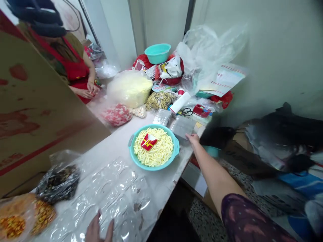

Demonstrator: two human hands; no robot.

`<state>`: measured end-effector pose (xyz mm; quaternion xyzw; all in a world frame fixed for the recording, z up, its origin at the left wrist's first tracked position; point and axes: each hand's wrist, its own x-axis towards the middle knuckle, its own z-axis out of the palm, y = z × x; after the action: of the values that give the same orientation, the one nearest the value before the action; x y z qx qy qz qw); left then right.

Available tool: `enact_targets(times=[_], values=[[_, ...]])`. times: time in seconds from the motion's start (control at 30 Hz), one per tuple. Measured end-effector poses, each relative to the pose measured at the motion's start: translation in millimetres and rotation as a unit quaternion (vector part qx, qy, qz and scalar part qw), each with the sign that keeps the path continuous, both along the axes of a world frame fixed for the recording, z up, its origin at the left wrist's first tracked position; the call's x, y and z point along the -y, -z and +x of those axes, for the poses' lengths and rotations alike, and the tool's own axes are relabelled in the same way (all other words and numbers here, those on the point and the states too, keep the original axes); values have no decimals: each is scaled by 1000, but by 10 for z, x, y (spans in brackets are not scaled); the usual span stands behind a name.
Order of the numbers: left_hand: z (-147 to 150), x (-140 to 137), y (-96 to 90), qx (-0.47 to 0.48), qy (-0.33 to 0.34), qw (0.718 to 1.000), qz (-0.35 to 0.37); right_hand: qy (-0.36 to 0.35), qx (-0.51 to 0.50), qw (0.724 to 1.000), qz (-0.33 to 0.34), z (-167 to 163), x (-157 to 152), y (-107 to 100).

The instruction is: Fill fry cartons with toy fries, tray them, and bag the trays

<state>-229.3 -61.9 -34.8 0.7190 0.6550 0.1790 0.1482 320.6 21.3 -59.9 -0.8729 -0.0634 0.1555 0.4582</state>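
Note:
My right hand point(193, 138) reaches to the far right of the table, its fingers closed on the near edge of a stack of clear plastic bags point(183, 126). A second clear stack point(162, 117) lies beside it. My left hand point(99, 230) is low in the view, fingers apart, over clear plastic trays point(111, 188) with round hollows; nothing shows in it. Between the hands stands a turquoise basin point(131, 148) full of pale yellow fry-shaped pieces point(157, 156). On them lies a small red fries carton point(148, 142) with a yellow mark.
Bags of pale yellow pieces point(131, 89), pink-white pieces point(117, 115) and olive pieces point(160, 101) crowd the back, near a white roll point(180, 102) and scissors point(186, 112). A cardboard box point(45, 111) stands left; a co-worker point(78, 72) sits beyond. Bagged small pieces point(42, 215) lie front left.

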Motion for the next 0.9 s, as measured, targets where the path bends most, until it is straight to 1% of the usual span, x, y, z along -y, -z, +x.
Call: enact_targets(times=[0.03,0.13,0.17,0.23,0.3,0.37,0.43,0.47,0.53,0.6,0.67,0.7,0.77,0.8,0.83,0.87,0.9], values=[[283,-110,-73,21,68,997,13,3,-18,1000,13,21,-36,48],[1250,-457,-251,50,217,975,20,-4,-75,995,66,41,-52,165],[1603,-570,-292,47,268,962,20,-10,-92,992,85,46,-40,191],[2327,-778,-342,23,377,926,19,-21,-122,985,122,58,-10,227],[3024,-962,-346,-16,460,887,23,-27,-142,978,152,70,11,247],[3631,-1120,-307,-56,516,854,28,-29,-154,972,176,75,16,259],[4097,-1251,-235,-104,523,846,16,-28,-163,967,196,77,14,268],[4268,-1304,-194,-131,516,847,1,-28,-168,964,204,81,19,270],[4494,-1389,-121,-171,495,852,-30,-28,-178,959,218,106,71,267],[4589,-1450,-81,-181,481,856,-55,-25,-186,956,224,157,226,246],[4592,-1482,-85,-160,479,860,-74,-22,-192,953,232,220,508,188],[4567,-1481,-101,-131,481,863,-79,-22,-196,950,240,247,690,139],[4468,-1432,-150,-24,479,873,-93,-36,-224,934,276,266,1092,-5],[4391,-1378,-178,55,466,876,-114,-51,-241,924,292,246,1287,-98],[4293,-1305,-207,143,441,872,-154,-73,-265,912,303,198,1462,-199],[4174,-1214,-236,231,404,858,-215,-93,-291,900,310,121,1608,-303],[4036,-1110,-265,311,359,830,-292,-111,-318,886,318,13,1718,-402]])
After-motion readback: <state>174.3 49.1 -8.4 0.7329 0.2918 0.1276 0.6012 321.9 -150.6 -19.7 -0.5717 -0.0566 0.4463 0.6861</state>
